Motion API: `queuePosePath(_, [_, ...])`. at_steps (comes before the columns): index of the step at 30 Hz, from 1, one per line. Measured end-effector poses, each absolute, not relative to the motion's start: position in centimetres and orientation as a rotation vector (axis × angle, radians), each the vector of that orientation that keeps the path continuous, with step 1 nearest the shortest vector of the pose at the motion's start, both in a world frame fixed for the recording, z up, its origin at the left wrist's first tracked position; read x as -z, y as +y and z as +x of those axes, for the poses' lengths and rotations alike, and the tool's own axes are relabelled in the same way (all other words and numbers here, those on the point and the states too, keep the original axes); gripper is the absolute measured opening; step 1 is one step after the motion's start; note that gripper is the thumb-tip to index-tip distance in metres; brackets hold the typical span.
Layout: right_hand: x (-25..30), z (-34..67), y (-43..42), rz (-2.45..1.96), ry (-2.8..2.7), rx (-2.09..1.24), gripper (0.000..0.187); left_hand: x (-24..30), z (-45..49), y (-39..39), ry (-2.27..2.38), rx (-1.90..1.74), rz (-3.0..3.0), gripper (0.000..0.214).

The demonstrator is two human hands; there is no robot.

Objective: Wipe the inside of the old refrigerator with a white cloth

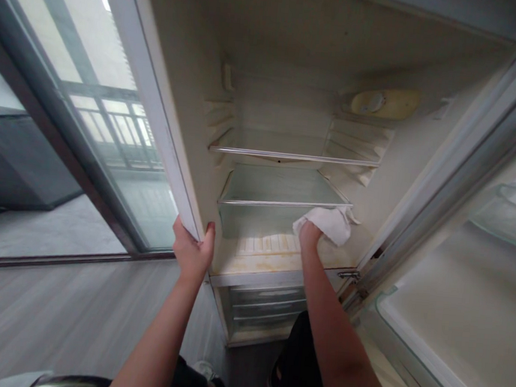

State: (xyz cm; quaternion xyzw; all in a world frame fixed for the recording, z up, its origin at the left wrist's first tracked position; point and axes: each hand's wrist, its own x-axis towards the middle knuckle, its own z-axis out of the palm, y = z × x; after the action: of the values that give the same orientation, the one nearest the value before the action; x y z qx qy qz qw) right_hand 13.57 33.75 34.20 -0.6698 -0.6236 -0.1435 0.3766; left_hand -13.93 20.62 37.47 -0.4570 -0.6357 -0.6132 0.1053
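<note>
My left hand (193,249) grips the left front edge of the fridge wall (172,144), thumb on the inner side and fingers around the outside. My right hand (311,235) is closed on a white cloth (334,223) inside the fridge, at the right end of the lower glass shelf (285,187). The cloth bunches over the fingers and hides part of them. Below it, the ribbed fridge floor (262,245) carries yellow-brown stains. Higher up sits another glass shelf (289,145) with a bright front trim.
The fridge door (467,284) stands open on the right, with clear door bins. A yellowish lamp cover (386,102) is on the upper right inner wall. Below lies an open lower compartment with drawers (268,306). A sliding glass door (122,145) is at left.
</note>
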Motion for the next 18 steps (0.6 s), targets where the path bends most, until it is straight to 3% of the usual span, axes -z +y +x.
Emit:
queuePosePath(3, [-35.3,7.2,32.6,-1.676,-1.604,0.236,0.046,-37.4,-14.0,20.7,-1.86,1.794,-1.346,0.069])
queuePosePath(9, [-36.4,-2.2,28.6,-0.993,-2.154,0.37,0.059,-37.4,-13.9,20.6,-1.884,1.795,-1.359,0.069])
queuePosePath(14, [-36.7,-2.8,30.1,-0.783,-2.313,0.318,0.057,-37.4,-13.8,20.4,-1.856,1.804,-1.38,0.07])
queuePosePath(18, [-37.0,0.2,31.4,-0.65,-2.453,0.347,0.066,-37.4,-13.9,20.4,-1.862,1.79,-1.39,0.069])
